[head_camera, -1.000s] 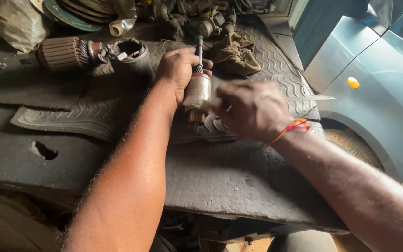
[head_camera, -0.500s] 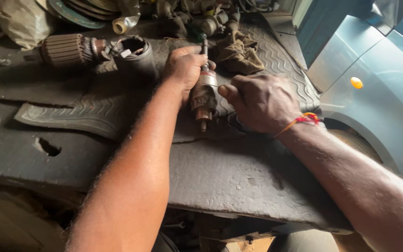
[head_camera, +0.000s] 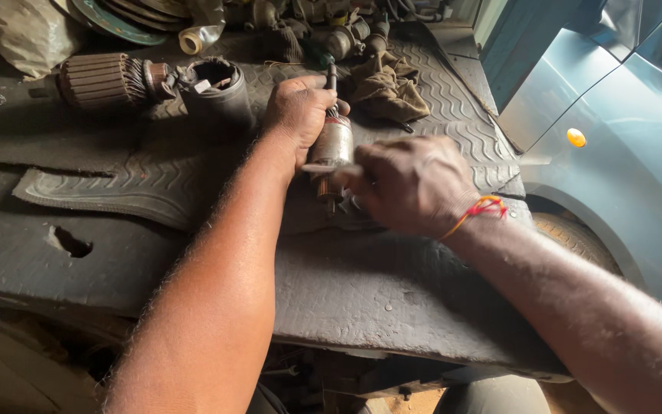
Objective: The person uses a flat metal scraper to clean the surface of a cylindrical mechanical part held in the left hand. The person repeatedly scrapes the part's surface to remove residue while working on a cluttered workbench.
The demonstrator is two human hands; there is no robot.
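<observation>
You had tilted the small cylindrical motor part (head_camera: 332, 146) a little since a second before: then it stood nearly upright between your hands, and now its shaft end leaned up and away toward the rag (head_camera: 383, 86) while its lower end came down toward your right hand (head_camera: 411, 188). Your right hand had also slid in closer, so that it covered most of the lower end. I judged from this that you were turning the part to get at its bottom end, not setting it down.

Your left hand (head_camera: 298, 113) was wrapped round the upper body of the part, fingers curled tight on it and thumb on the near side. Your right hand was closed loosely, its fingertips pinching a thin pale rod or tool against the part's side; what exactly that rod was, I could not tell. The part hung just above the ribbed rubber mat (head_camera: 155, 184), with the black round housing (head_camera: 216, 92) and the copper-wound armature (head_camera: 105, 78) well off to your left
</observation>
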